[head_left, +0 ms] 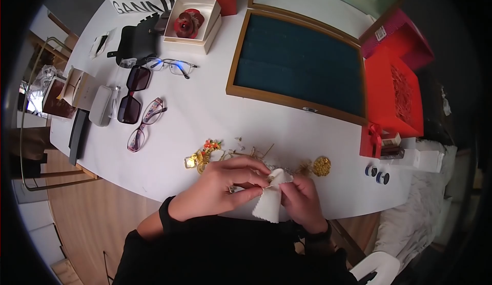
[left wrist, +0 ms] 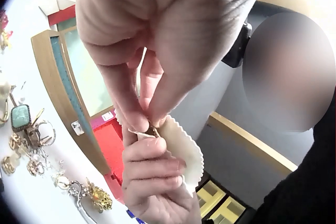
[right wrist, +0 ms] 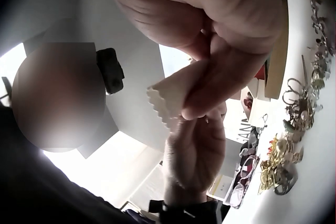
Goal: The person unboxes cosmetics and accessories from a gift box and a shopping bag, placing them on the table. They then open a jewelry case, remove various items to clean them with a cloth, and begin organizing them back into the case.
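Note:
A cream cloth with a zigzag edge (head_left: 267,206) hangs from the right hand (head_left: 303,203), whose fingers and thumb grip it near the table's front edge. The left hand (head_left: 225,187) meets it from the left, its fingertips pinching a small metallic piece (left wrist: 152,131) at the cloth's fold in the left wrist view. Most of that piece is hidden by fingers and cloth, so its kind cannot be told. Just beyond the hands lies jewellery, with a gold beaded cluster (head_left: 322,166) on the right and gold and orange pieces (head_left: 212,145) on the left.
A wooden case with dark green lining (head_left: 302,62) stands open at the back. Glasses (head_left: 171,67) and sunglasses (head_left: 129,109) lie on the left, by a white box with a red flower (head_left: 205,40). At the right are a red box (head_left: 412,98) and small round containers (head_left: 383,177).

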`<action>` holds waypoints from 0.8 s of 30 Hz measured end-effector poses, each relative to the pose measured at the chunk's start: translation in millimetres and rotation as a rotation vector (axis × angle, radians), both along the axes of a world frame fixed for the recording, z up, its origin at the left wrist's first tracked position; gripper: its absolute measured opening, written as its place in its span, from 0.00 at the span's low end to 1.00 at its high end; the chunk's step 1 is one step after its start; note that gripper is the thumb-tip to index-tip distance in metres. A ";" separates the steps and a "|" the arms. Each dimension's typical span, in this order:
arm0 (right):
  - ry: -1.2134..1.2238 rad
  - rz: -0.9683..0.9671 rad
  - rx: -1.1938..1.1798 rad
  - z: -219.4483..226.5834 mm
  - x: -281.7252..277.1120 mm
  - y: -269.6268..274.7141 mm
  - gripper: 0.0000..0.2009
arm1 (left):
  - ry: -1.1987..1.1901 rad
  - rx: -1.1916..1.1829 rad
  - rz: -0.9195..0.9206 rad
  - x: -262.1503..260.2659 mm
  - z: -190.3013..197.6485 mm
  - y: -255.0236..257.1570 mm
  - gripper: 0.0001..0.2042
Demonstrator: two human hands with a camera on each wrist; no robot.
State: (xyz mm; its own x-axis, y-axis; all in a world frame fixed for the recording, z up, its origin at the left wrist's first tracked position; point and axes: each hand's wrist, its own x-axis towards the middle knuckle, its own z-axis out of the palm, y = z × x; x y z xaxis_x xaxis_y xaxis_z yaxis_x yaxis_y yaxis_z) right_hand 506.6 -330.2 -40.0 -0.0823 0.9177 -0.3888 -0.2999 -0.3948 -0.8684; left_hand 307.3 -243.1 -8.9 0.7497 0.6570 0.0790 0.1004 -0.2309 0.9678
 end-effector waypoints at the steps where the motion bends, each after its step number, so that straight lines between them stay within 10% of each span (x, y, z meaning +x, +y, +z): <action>1: 0.011 -0.017 -0.017 -2.5 1.6 -1.3 0.10 | -0.028 -0.095 0.044 1.0 0.5 -0.4 0.11; 8: 0.161 -0.272 0.022 6.9 -14.2 -0.2 0.11 | -0.136 -0.329 0.195 0.7 5.1 0.0 0.13; 17: -0.075 0.070 0.166 0.8 -1.9 -2.7 0.12 | -0.023 -0.668 0.189 -6.8 11.5 -1.4 0.13; 24: -0.020 -0.075 0.160 5.0 -9.2 -4.5 0.12 | -0.075 -0.842 0.110 -7.1 18.1 5.1 0.10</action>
